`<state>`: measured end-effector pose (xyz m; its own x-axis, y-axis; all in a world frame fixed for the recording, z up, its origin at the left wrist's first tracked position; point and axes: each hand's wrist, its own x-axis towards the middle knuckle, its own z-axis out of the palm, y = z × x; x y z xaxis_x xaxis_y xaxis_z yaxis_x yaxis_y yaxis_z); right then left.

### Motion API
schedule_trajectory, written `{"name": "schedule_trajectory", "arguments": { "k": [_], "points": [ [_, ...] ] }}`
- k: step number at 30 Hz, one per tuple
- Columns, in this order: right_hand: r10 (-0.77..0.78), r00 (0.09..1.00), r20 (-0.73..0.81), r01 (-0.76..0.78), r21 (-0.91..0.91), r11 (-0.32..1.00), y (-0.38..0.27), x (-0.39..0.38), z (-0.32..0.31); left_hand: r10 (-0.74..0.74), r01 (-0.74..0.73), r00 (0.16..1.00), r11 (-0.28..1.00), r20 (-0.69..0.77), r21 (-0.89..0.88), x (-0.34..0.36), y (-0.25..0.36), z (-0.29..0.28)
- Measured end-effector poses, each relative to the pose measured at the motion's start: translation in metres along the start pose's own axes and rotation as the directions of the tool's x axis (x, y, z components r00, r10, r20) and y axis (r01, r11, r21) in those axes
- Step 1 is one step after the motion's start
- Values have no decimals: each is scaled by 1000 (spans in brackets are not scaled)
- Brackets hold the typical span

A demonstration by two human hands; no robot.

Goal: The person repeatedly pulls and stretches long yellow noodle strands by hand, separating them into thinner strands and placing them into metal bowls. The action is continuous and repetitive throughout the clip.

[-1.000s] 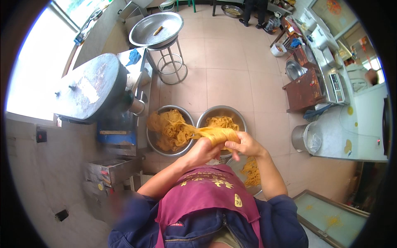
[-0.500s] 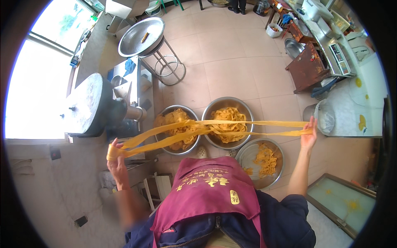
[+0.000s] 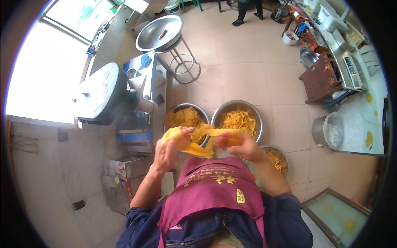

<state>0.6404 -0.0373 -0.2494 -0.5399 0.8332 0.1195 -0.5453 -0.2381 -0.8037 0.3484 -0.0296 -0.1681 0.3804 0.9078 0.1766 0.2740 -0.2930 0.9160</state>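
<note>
A long, wide yellow noodle strip [image 3: 177, 135] hangs between my hands in front of the apron, above the bowls. My left hand [image 3: 164, 156] is closed on its folded end, the strip looped over the fingers. My right hand [image 3: 248, 149], partly smeared by motion, grips the other end, with the two hands close together. Beneath the strip, a left metal bowl [image 3: 205, 115] holds piled yellow noodles [image 3: 182, 117]. To its right stands a second metal bowl [image 3: 259, 123] with more noodles. A third, shallower bowl [image 3: 286, 162], partly hidden by my right arm, contains loose noodle pieces.
At my left stands a machine with a round metal spout [image 3: 147, 106]. A wide metal basin [image 3: 175, 25] rests on a tall stand farther off. On the right are a counter [image 3: 349, 132] and a lined bucket [image 3: 320, 131]. A person's legs [image 3: 245, 10] show at the far end.
My hands have come together from wide apart, and the stretched noodle strip now sags in folds between them. The view has shifted a little. The far person's legs have moved apart.
</note>
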Motion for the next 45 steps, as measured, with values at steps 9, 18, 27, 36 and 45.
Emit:
{"name": "schedule_trajectory", "arguments": {
  "k": [9, 18, 27, 36, 45],
  "points": [
    [-54, 977, -206, 11, -205, 979, 6, 32, 36, 301, -320, 947, 916, 113, 241, 49, 15, 51],
    [-225, 739, -635, 439, 200, 876, -38, -6, -41, 99, -82, 902, 995, -420, 59, 31, -11, 2],
    [-475, 432, -767, 577, -170, 799, -133, -162, -248, 337, 127, 770, 752, -543, 647, -67, -36, -265],
    [-566, 266, -780, 313, -486, 816, -182, -186, -308, 269, 394, 777, 497, -569, 773, -133, -16, -446],
    [-377, 888, -265, 300, -287, 910, -143, -61, -132, 245, -200, 969, 718, 27, 667, -9, 112, -228]
  ]
}}
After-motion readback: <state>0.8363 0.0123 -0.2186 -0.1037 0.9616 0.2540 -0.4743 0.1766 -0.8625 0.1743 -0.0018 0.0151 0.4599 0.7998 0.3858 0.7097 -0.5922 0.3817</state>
